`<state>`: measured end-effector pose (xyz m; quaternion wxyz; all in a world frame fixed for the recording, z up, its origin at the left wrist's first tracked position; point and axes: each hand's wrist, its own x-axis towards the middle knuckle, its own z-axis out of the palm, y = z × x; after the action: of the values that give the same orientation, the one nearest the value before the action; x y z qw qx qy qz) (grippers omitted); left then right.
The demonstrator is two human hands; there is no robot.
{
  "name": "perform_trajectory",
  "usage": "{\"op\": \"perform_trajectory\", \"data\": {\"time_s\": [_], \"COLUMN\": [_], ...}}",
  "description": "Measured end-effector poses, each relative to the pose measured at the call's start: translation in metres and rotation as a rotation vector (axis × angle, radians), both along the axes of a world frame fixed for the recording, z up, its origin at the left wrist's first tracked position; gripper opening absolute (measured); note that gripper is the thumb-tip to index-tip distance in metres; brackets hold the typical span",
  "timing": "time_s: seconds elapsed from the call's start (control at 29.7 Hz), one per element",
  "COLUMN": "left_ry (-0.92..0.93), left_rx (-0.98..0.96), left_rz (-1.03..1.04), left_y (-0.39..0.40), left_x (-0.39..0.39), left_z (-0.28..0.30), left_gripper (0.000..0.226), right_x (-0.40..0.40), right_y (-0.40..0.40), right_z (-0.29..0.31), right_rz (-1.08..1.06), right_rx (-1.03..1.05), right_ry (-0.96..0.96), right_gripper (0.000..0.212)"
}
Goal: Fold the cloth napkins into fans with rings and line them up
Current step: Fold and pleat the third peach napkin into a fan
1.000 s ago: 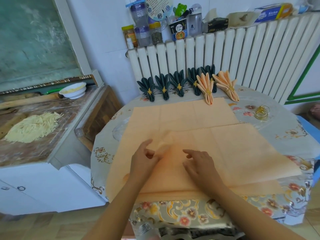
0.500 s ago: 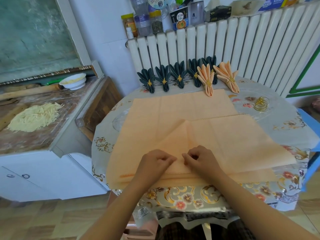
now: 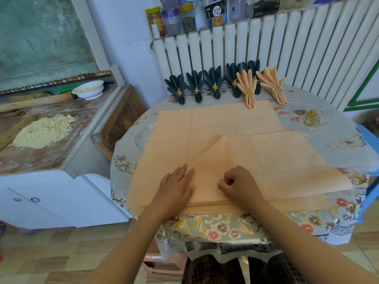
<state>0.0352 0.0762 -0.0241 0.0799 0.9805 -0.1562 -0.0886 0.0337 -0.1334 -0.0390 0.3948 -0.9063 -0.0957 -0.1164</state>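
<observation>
Two peach cloth napkins lie spread on the round table. The top napkin [image 3: 276, 160] has its left corner folded in toward the near edge; the lower napkin [image 3: 215, 119] lies flat under it. My left hand [image 3: 176, 185] presses flat on the folded flap. My right hand [image 3: 240, 185] is curled, pinching the cloth at the fold. Along the far edge stand several dark green napkin fans [image 3: 213, 84] with gold rings and two peach fans [image 3: 248, 87] [image 3: 272, 85]. Loose gold rings [image 3: 312, 117] lie at the right.
The table [image 3: 338, 140] has a flowered plastic cover and stands against a white radiator [image 3: 287, 48] with jars and boxes on top. A counter [image 3: 41, 156] at the left holds cut noodles [image 3: 44, 131], a white bowl [image 3: 88, 92] and a rolling pin.
Both hands drew the napkin's corner down to the near edge, making a diagonal fold. My left hand then opened flat on the flap, while the right stays curled on the cloth.
</observation>
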Motion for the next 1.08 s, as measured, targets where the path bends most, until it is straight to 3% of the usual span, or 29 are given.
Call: {"op": "perform_trajectory", "data": {"time_s": [0.24, 0.4, 0.54, 1.08], "left_ry": [0.010, 0.012, 0.026, 0.046], "left_rx": [0.015, 0.014, 0.003, 0.100], "left_rz": [0.009, 0.031, 0.052, 0.079], "left_y": [-0.001, -0.012, -0.023, -0.032], "left_x": [-0.004, -0.001, 0.005, -0.001], "left_z": [-0.002, 0.009, 0.007, -0.007], "left_gripper": [0.056, 0.057, 0.065, 0.067], "right_x": [-0.001, 0.000, -0.001, -0.004], "right_y": [0.001, -0.005, -0.004, -0.025], "right_z": [0.001, 0.001, 0.007, 0.020], "right_rz": [-0.034, -0.081, -0.077, 0.217], "right_rx": [0.005, 0.078, 0.080, -0.048], "right_ry": [-0.042, 0.089, 0.134, 0.210], "right_gripper": [0.056, 0.033, 0.029, 0.027]}}
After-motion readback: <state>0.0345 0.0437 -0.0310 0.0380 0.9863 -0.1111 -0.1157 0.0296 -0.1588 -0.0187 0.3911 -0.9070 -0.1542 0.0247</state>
